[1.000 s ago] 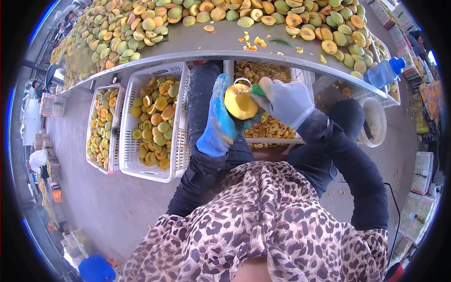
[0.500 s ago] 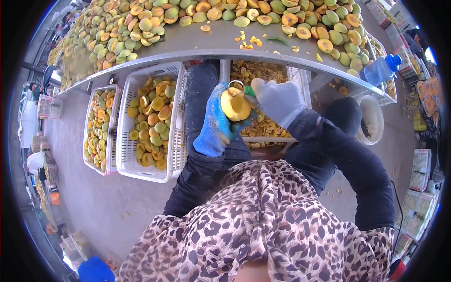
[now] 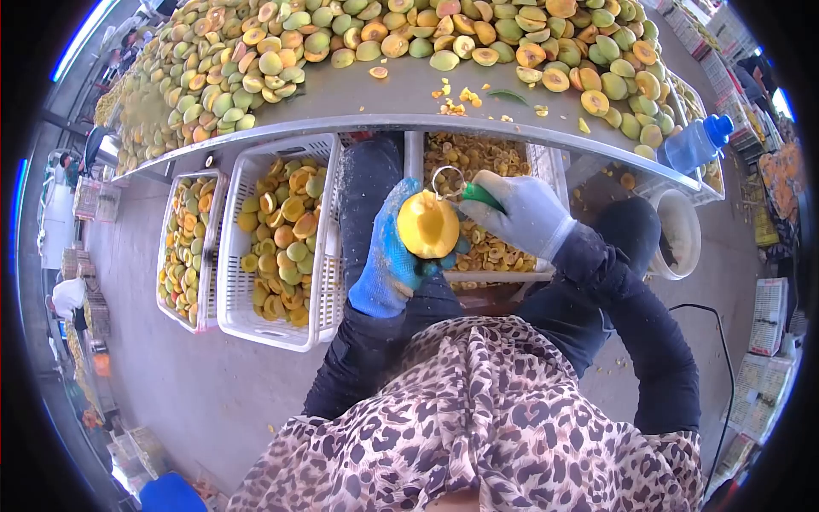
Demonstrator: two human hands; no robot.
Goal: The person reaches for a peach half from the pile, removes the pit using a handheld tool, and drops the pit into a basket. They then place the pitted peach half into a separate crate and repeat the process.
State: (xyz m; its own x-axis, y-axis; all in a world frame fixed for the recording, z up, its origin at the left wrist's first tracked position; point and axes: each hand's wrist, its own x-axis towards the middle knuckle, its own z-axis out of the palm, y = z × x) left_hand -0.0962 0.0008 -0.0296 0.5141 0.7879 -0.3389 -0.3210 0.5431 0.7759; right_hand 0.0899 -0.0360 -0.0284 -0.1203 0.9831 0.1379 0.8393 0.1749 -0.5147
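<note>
My left hand point(image 3: 388, 256), in a blue glove, is closed around a yellow peach half point(image 3: 429, 226), its hollowed cut face turned up. In my right hand point(image 3: 527, 213), gloved in grey-white, is a ring-bladed pitting knife point(image 3: 482, 195) with a green handle. Its metal loop stands at the peach's upper edge. Below both hands, a white crate point(image 3: 546, 171) holds many yellow fruit scraps point(image 3: 503, 235).
Ahead, a metal table point(image 3: 341, 94) carries a heap of halved peaches point(image 3: 290, 51), with a blue bottle point(image 3: 695, 145) on its right edge. Two crates of halves, one a white basket point(image 3: 230, 247), stand left. A white bucket point(image 3: 682, 239) is at right.
The ring blade has lifted off the peach's face to its upper edge. My right hand has shifted slightly right and down; the peach now shows a larger, smoother yellow face.
</note>
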